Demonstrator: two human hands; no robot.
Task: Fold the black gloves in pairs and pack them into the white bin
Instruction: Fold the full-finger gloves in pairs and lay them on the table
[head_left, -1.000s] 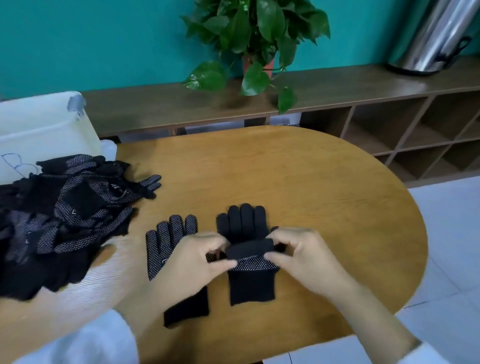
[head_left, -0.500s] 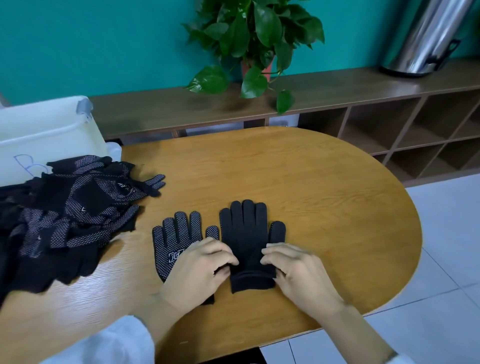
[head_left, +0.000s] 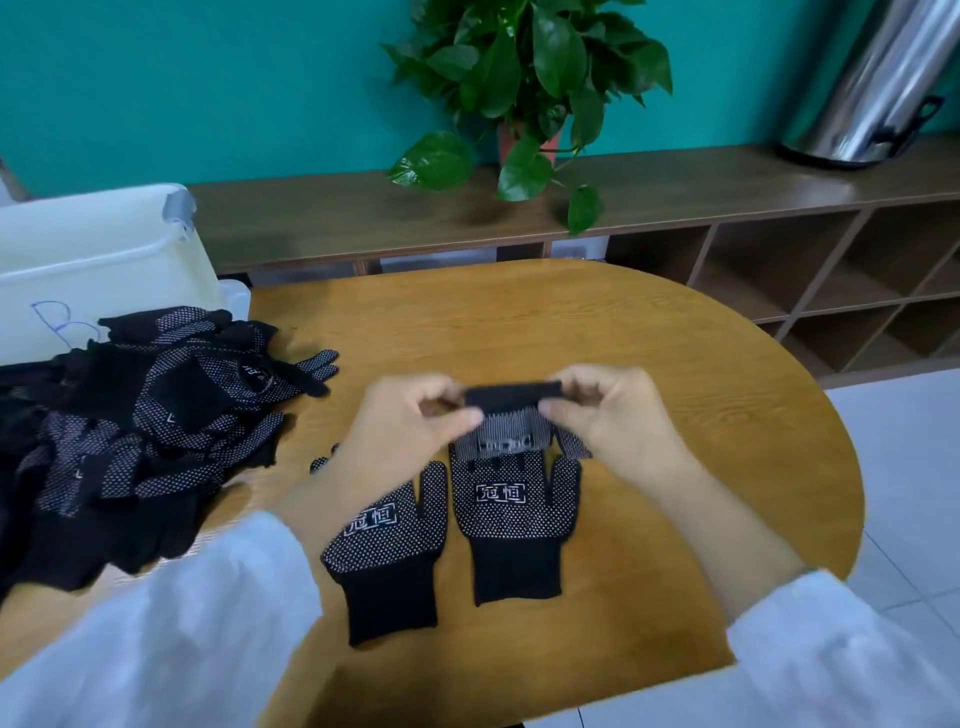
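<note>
Left hand (head_left: 410, 421) and right hand (head_left: 613, 410) pinching opposite ends of a black glove (head_left: 511, 431) held between them, two dotted gloves (head_left: 514, 514) flat below the hands, white bin (head_left: 98, 260) far left of the left hand.

Teal wall (head_left: 208, 78), low wooden shelf unit (head_left: 779, 270), pale tiled floor (head_left: 909, 467)

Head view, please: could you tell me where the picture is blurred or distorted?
Head view: the left hand and right hand are slightly motion-smeared, as is the glove they lift; the sleeves are soft; wide-angle bending curves the shelf; glare streaks the metal bin.
</note>
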